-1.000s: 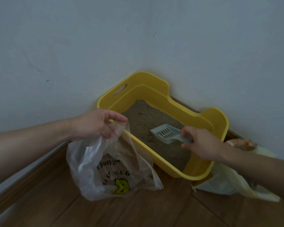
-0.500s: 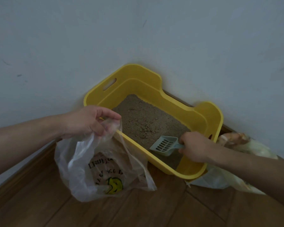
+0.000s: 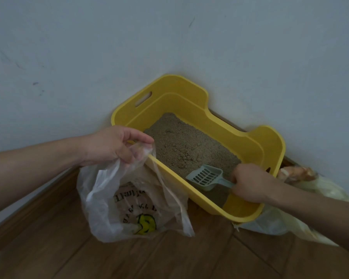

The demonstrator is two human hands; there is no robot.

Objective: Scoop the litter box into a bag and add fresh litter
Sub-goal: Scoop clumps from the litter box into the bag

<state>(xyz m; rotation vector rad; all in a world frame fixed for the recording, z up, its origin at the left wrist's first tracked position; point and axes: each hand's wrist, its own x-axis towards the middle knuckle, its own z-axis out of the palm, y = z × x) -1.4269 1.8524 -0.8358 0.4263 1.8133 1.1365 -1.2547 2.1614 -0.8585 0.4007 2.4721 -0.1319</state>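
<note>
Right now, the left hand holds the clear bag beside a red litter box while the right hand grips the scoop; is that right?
No: the head view shows a yellow litter box, not red. The left hand holds the clear bag beside it while the right hand grips the scoop.

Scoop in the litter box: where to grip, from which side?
Grip the scoop by its slim handle, from the near right, as the right hand does. The wide slotted head points left over the litter; only the handle, angled toward the box's right end, fits a closed hand.
</note>
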